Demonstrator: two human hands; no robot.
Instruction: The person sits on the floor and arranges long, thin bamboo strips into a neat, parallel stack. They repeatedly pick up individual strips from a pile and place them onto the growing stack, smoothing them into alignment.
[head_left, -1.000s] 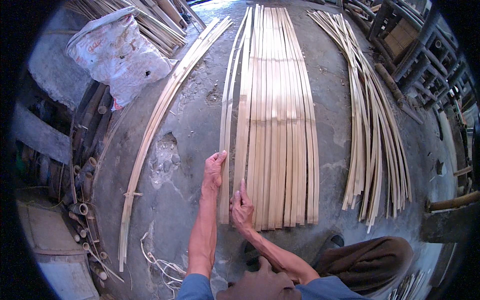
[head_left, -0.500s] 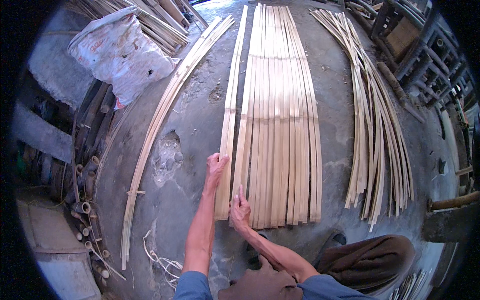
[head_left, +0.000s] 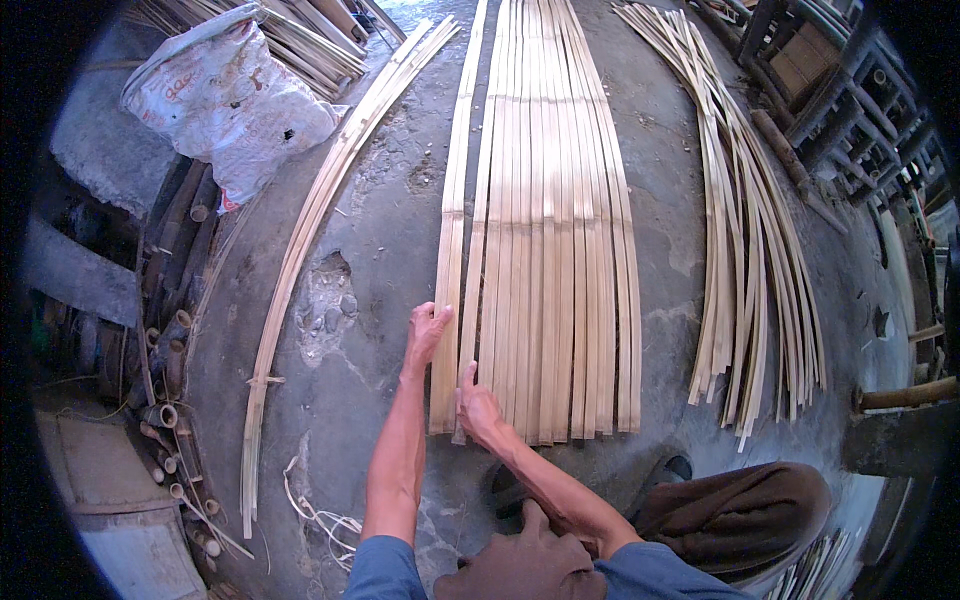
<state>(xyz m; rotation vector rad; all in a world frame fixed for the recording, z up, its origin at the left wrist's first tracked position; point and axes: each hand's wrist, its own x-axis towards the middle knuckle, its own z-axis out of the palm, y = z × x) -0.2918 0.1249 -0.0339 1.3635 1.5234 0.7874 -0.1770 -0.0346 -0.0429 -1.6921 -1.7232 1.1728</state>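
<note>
Bamboo strips [head_left: 550, 300] are laid lengthwise, edge to edge or with thin gaps, in a broad row on the concrete floor [head_left: 390, 255], directly in front of the person. At the row's left side, an outer pair of strips [head_left: 452, 245] is set slightly apart, with a narrow line of floor showing beside the neighbouring strip [head_left: 475, 265].

The left hand [head_left: 428, 330] is placed at the outer edge of that pair, its fingers curled together and its thumb laid toward the bamboo; whether the pair is gripped or merely pressed cannot be made out. The right hand [head_left: 480, 408] is set over the neighbouring strip near its close end, the index finger stretched along it and the others folded; whether anything is pinched beneath is hidden.

The spacing is probably best corrected by light, level pressure from the side, with both hands worked together so that no strip is rolled or lifted over the next. The near ends, seen to be slightly uneven, could be tapped flush. Since the strips are long, their far ends may be swung out of line by a small push here, so the gap should be checked along its full length.
</note>
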